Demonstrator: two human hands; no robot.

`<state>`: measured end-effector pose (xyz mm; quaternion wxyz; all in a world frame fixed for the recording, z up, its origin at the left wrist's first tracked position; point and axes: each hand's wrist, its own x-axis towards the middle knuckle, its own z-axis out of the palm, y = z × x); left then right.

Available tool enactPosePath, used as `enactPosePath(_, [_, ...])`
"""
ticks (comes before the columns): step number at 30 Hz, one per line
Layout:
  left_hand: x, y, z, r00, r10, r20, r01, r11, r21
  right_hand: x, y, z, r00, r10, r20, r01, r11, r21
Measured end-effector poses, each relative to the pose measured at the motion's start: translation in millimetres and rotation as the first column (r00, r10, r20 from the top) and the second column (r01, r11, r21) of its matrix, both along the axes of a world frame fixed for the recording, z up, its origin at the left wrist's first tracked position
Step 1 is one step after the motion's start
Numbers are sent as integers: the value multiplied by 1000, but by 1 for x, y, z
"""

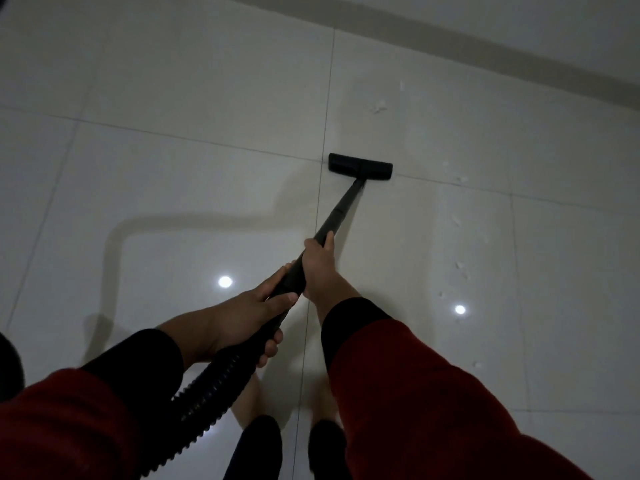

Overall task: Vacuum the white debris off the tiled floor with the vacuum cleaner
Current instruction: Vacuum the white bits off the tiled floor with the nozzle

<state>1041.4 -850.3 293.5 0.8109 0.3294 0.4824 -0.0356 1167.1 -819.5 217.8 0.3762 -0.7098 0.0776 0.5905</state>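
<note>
Black vacuum wand [341, 209] — flat head [360, 167] on tile.

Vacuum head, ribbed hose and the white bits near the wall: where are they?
vacuum head [360, 167], head view, middle of its top.
ribbed hose [211, 389], head view, mid-length ridge.
white bits [379, 107], head view, largest clump.

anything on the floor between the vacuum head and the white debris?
Nothing visible. The head sits on bare tile; the debris lies beyond it and in a scattered line to its right, with only open floor between. Both hands grip the wand.
</note>
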Motion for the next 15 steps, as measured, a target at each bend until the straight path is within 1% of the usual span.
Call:
enactPosePath(6, [33,64,-17,999,30,-25,-30,999,-23,35,66,-18,1000,10,-20,-9,1000,28])
enactPosePath(11, [71,119,-20,998,68,-15,-69,997,-45,74,128,-18,996,92,3,-92,996,9])
enactPosePath(15, [103,160,-17,993,116,-13,-117,992,-52,105,173,-17,993,119,-2,-119,993,8])
